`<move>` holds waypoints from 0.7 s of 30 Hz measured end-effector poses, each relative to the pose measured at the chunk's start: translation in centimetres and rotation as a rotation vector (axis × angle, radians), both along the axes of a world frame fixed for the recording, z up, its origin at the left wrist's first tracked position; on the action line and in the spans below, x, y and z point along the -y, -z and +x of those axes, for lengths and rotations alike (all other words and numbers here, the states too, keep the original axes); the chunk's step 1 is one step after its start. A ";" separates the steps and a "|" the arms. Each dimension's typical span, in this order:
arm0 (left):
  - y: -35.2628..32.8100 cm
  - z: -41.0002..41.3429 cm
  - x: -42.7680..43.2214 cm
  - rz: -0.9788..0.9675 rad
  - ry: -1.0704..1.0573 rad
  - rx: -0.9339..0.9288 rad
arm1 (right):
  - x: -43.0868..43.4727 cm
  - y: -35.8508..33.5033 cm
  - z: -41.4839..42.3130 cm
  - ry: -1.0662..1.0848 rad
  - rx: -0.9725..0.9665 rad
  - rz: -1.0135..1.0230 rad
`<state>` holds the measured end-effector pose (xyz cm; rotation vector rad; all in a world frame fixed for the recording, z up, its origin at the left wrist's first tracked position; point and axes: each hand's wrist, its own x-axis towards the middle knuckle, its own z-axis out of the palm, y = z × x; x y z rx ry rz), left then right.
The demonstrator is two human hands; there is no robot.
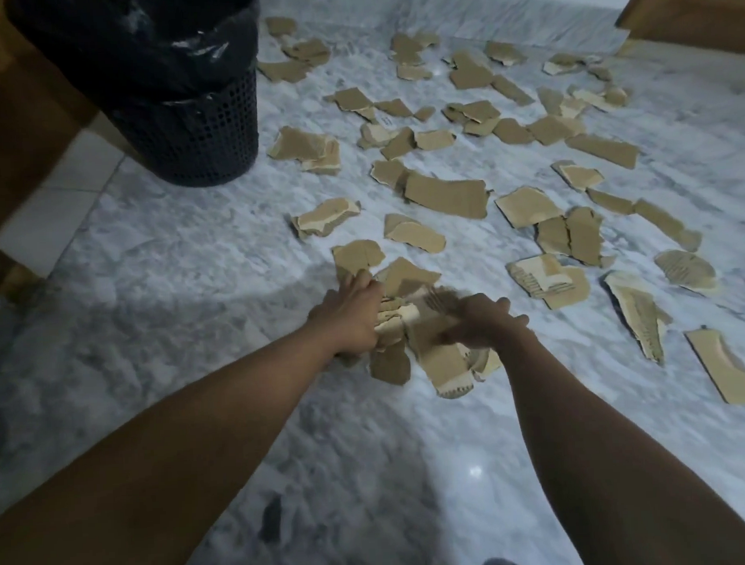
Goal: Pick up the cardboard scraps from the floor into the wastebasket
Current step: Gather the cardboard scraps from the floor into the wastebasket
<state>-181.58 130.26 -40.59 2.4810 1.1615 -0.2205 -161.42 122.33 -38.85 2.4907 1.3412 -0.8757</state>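
Step in hand: gathering. Left grip clutches bundled cardboard scraps at the middle of the floor; right grip is blurred, so closure cannot be told. Next: lift the bundle to the wastebasket at the far-left corner. Many scraps still lie loose.

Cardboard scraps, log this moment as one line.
left hand: gripping scrap bundle | right hand: on bundle, blurred | wastebasket: upper left | floor: many scraps lying

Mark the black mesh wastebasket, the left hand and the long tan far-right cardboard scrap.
black mesh wastebasket [196, 132]: head view, perforated side wall.
left hand [351, 317]: head view, its back.
long tan cardboard scrap [722, 365]: head view, its middle.
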 end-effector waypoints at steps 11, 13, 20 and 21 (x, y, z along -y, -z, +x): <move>-2.1 6.4 -3.7 -0.068 0.318 -0.291 | 2.6 -1.1 3.6 0.215 -0.306 0.346; -1.9 6.9 -3.3 -0.037 0.321 -0.274 | 3.9 -1.9 6.9 0.427 -0.444 0.343; -1.2 7.7 -3.3 -0.020 0.323 -0.315 | 8.2 -2.8 10.2 0.445 -0.249 -0.111; -1.1 7.7 -3.3 -0.019 0.315 -0.309 | 8.2 -2.5 9.8 0.471 -0.263 -0.074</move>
